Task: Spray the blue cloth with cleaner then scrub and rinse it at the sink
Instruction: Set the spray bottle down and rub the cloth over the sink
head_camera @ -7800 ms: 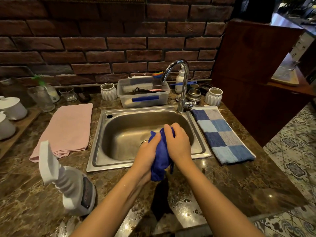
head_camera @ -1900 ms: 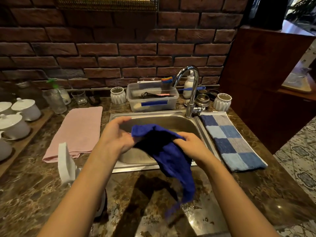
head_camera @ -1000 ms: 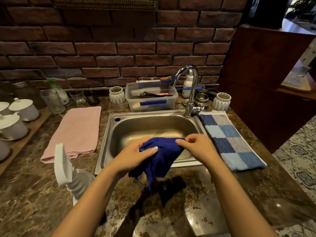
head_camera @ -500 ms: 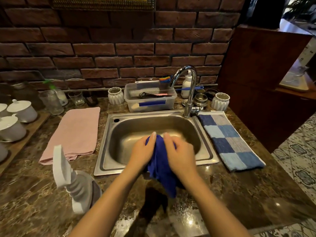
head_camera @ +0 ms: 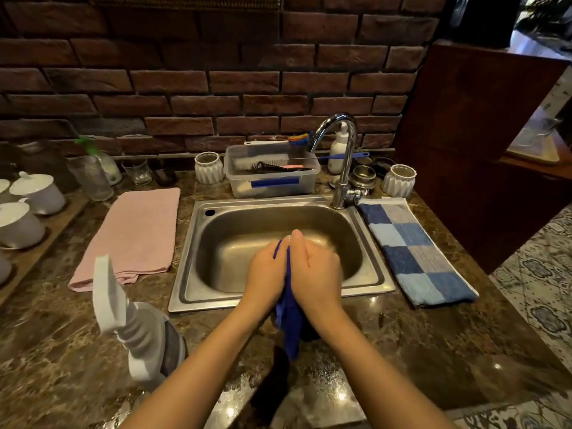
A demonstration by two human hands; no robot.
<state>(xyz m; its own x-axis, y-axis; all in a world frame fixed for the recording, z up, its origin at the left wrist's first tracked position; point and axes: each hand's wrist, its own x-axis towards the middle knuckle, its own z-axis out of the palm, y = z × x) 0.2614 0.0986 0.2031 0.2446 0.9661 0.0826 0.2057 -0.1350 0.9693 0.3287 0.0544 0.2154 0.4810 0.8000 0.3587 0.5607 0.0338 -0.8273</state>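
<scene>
The left hand [head_camera: 268,275] and right hand [head_camera: 315,272] press the blue cloth [head_camera: 289,320] between closed fingers over the sink's [head_camera: 198,243] front rim. The spray bottle [head_camera: 139,332] stands near left; its label is unreadable. A pink towel [head_camera: 136,233] and checked towel [head_camera: 411,252] flank the basin; the tap [head_camera: 343,156] stands behind, well apart.

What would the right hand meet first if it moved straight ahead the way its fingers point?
Probably the far wall of the sink; the right hand, clasping the blue cloth, points across the basin. Depth is unclear.

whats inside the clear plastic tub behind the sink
The clear tub holds a white-bristled brush, a dark comb-like tool and something pink. Its frosted wall hides anything lower.
</scene>
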